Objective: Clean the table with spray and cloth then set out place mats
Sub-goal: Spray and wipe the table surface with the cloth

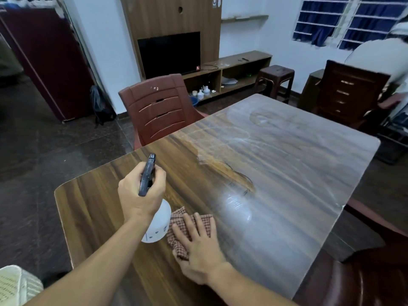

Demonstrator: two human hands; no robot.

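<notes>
Head view: a person is cleaning the counter [287,173]. The left hand [139,195] is gripping the bottle [157,226] by its dark trigger neck, fingers curled round it, towards the near-left corner. Just right of it, the right hand [198,246] is pressing the checked cloth [177,216] flat, fingers straight and slightly spread. Hazy streaks are showing across the far and right parts, so wiping seems to be midway, and no mats are lying out yet. Bare surface is stretching far and right for sweeps, while a chair [159,111] is crowding the far-left edge.

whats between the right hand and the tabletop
The checked cloth, pressed flat under the right hand on the table, seen in the head view.
</notes>
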